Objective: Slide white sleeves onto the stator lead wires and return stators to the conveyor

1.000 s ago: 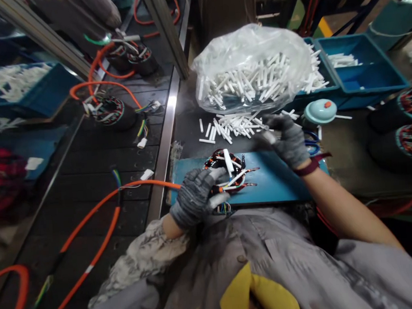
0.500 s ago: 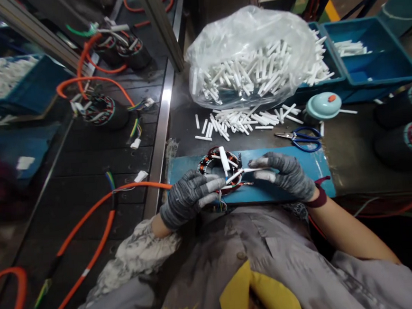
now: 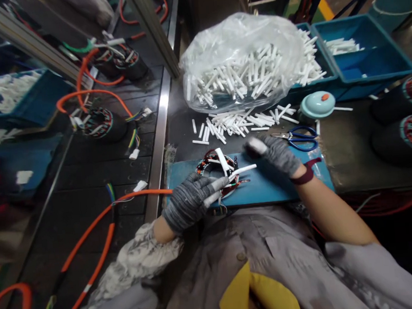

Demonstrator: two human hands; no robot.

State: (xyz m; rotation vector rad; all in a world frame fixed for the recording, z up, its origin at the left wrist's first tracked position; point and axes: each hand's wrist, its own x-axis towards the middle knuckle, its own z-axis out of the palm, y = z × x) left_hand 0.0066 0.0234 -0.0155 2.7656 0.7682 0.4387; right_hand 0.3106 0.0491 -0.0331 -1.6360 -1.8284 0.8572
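Grey knit gloves cover both your hands at a blue board (image 3: pixel 276 187) on the near side of the bench. Your left hand (image 3: pixel 188 198) rests on the near left part of a wound coil ring (image 3: pixel 201 166), which lies on the board's left half; its fingers lie close together, thumb slightly apart, though whether they pinch a lead cannot be told. Your right hand (image 3: pixel 273 151) hangs to the right of the ring, apart from it; blur hides its finger spread and anything it may grasp. One white sleeve (image 3: pixel 222 162) stands tilted over the ring, while a projecting sleeve (image 3: pixel 245 169) points right from beside your left fingertips. Its free end has no visible support, so a brush from your right glove could shift it. Note the copper-coloured lead (image 3: pixel 243 181), bare and nearer you: knit fabric sweeping low might snag it and bend its strands. An orange cable (image 3: pixel 152 192) runs in from the left to your left hand; if it joins the ring, a tug could drag the ring askew. Scissors (image 3: pixel 290 136) lie just beside your right hand, where a careless reach could knock them into the loose white tubes (image 3: pixel 232 124) heaped farther left.
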